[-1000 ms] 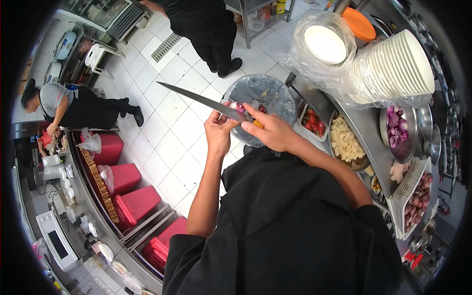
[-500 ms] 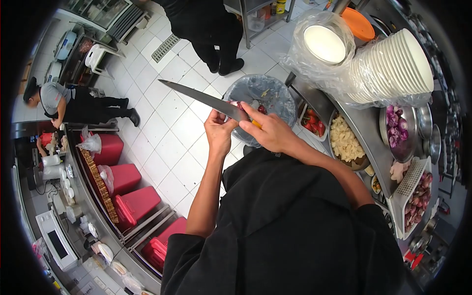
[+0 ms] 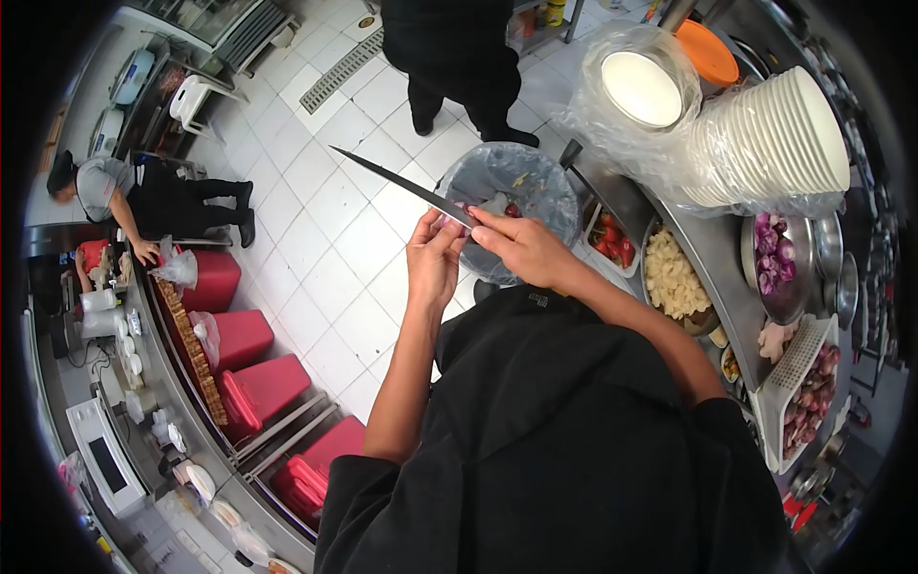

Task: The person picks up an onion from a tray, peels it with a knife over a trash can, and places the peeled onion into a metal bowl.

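Over a bin lined with clear plastic [image 3: 550,201], my left hand [image 3: 433,256] pinches a red onion [image 3: 463,216], partly hidden by the blade and fingers. My right hand [image 3: 524,251] is closed round the handle of a long knife [image 3: 397,179]. The blade lies across the onion, its tip pointing up and to the left. To the right of the bin are a container of red peppers [image 3: 610,239], a bowl of pale peeled pieces [image 3: 675,273], a metal bowl of peeled purple onions [image 3: 775,253] and a white basket of unpeeled onions [image 3: 811,397].
Stacked white bowls [image 3: 765,143] in plastic stand at the upper right. A person in black [image 3: 449,48] stands beyond the bin. Another person [image 3: 105,196] reaches over the left counter. Red bins [image 3: 263,378] sit beneath that counter.
The knife has tilted and its tip has shifted right. The person in black has moved right, and the person at the left now reaches an arm toward the counter by the red bins.
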Motion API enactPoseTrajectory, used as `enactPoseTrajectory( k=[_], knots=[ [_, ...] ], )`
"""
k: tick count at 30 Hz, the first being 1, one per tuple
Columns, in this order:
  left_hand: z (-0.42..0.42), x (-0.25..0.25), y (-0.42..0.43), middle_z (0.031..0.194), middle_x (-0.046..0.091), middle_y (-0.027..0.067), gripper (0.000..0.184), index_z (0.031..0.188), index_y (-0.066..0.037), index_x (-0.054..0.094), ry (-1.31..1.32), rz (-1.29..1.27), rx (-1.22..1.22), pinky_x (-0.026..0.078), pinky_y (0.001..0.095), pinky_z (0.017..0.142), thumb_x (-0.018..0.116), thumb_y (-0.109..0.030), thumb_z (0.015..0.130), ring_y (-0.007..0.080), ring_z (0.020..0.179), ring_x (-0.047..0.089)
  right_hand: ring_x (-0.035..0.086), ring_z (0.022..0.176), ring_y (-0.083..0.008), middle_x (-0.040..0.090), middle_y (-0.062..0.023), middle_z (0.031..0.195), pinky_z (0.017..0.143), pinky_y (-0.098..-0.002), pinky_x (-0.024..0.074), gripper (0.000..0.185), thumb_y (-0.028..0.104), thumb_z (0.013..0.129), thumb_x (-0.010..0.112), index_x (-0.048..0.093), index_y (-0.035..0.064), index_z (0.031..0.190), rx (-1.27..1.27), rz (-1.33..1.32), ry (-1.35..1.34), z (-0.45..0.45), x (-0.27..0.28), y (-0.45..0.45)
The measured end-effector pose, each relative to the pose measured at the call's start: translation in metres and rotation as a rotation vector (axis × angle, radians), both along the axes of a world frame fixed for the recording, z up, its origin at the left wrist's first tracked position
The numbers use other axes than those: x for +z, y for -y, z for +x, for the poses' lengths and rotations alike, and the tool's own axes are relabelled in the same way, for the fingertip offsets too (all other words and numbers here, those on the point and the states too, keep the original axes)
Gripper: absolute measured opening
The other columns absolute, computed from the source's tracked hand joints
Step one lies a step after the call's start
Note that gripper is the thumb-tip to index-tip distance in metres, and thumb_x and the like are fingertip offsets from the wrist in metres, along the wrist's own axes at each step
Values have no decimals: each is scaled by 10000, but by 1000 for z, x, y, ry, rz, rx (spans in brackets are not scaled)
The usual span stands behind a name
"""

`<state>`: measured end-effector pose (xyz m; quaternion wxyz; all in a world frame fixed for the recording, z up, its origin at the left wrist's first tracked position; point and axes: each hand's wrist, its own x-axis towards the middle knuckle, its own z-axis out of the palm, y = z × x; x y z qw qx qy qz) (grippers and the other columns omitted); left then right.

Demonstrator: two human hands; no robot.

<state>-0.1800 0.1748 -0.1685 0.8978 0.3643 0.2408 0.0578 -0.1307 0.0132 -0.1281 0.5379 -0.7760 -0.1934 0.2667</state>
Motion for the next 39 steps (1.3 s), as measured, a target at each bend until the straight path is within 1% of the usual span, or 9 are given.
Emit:
enactPoseTrajectory(
  k=[5,8,11,18,24,26,30,32,39],
  knots=[
    [-9,1,-2,1177,532,181,431,1246,35,423,-19,12,-17,484,412,967,568,59,842,257,1064,579,501,511,-107,524,-40,589,444,-268,394,520,409,922,505,512,76,1321,3,55,-467,14,7,2],
    [-15,2,-5,1188,527,185,478,1279,54,395,47,-33,-19,447,434,1017,581,42,839,275,1066,577,422,436,-62,465,-7,583,380,-209,342,423,495,933,473,559,81,942,-54,91,-624,25,-1,6],
    [-17,0,-7,1195,528,188,491,1287,73,383,86,-151,-2,429,441,1032,586,17,843,304,1095,565,429,452,-82,467,-28,594,388,-228,348,461,468,932,475,584,72,1143,-25,79,-652,34,-17,7],
    [-18,0,-10,1201,520,212,479,1285,89,357,91,-297,21,421,429,1042,571,-16,870,334,1145,533,442,459,-100,487,-43,609,402,-239,366,468,484,923,485,586,57,1087,-18,14,-671,38,-20,-1],
    [-15,-8,-8,1188,518,201,426,1250,74,360,75,-324,77,430,418,1039,565,-30,892,323,1137,533,579,592,-196,591,-128,716,542,-303,471,592,484,924,459,542,-11,1238,37,-39,-522,34,-11,-4],
    [-15,-9,-6,1184,519,197,413,1240,72,367,75,-293,91,431,420,1039,567,-37,896,322,1138,531,633,928,-345,643,-242,982,817,-374,484,691,495,915,439,429,-53,1335,34,-260,-75,31,-19,-9],
    [-12,-11,-6,1178,525,182,387,1210,59,388,15,-287,134,434,418,1036,581,-47,892,303,1114,544,639,927,-304,643,-214,977,821,-354,485,721,489,903,488,331,7,1415,-16,-308,135,25,-26,-7],
    [-13,-11,-6,1164,535,170,372,1194,51,400,9,-304,132,440,416,1030,588,-54,890,292,1101,553,526,1169,-358,576,-270,1179,979,-366,385,735,500,897,483,326,4,1417,-33,-271,26,23,-24,-7],
    [-13,-17,-2,1085,593,133,292,1119,17,459,-5,-262,116,488,378,942,605,-63,879,240,1035,596,643,881,-308,648,-210,866,780,-356,464,706,481,902,491,359,-15,1389,49,-148,18,8,11,-7]
  ],
)
